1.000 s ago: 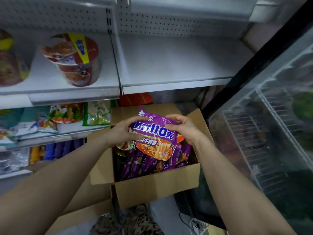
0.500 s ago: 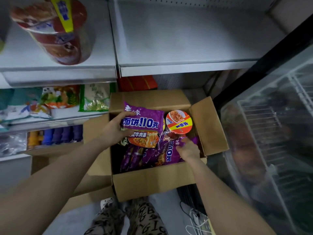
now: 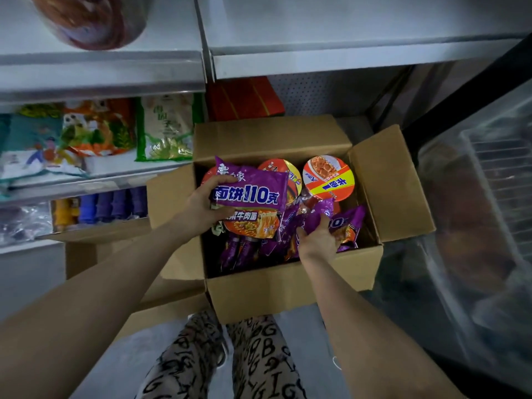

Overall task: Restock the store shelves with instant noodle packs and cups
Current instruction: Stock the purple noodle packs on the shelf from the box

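An open cardboard box [image 3: 276, 292] stands on the floor below the shelves, filled with purple noodle packs and red-lidded noodle cups [image 3: 328, 178]. My left hand [image 3: 203, 210] grips one purple noodle pack [image 3: 250, 194] by its left edge, just above the box. My right hand [image 3: 318, 240] is down inside the box, its fingers curled round a second purple pack [image 3: 345, 224]. More purple packs [image 3: 241, 251] stand on edge at the box's front. A noodle cup [image 3: 95, 21] lies on its side on the upper left shelf.
The upper right shelf [image 3: 345, 27] is bare white metal. Lower left shelves hold snack bags [image 3: 167, 128] and small bottles [image 3: 112, 204]. A glass-fronted cooler [image 3: 475, 226] stands close on the right. A red box [image 3: 244, 97] sits behind the carton. Patterned trouser legs [image 3: 230, 358] are below.
My right hand let go of the held pack, dropped into the box and closed round another purple pack. My left hand kept its pack. The camera tilted down.
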